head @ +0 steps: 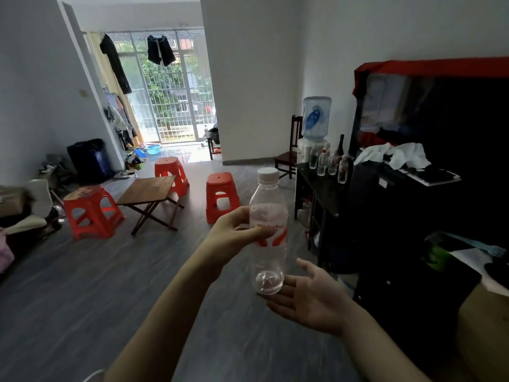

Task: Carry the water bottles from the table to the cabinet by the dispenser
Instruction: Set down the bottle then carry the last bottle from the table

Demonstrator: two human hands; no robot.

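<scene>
White plain walls (248, 78) stand around a grey wood-pattern floor (82, 285). Three red plastic stools (222, 196) surround a small brown folding table (150, 190). Daylight enters through a barred glass balcony door (176, 100).

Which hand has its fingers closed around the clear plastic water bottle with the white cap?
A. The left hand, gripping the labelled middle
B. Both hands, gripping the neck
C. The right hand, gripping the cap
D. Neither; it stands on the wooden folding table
A: the left hand wraps the red-printed middle of the clear plastic water bottle, while the right hand lies open, palm up, under its base.
</scene>
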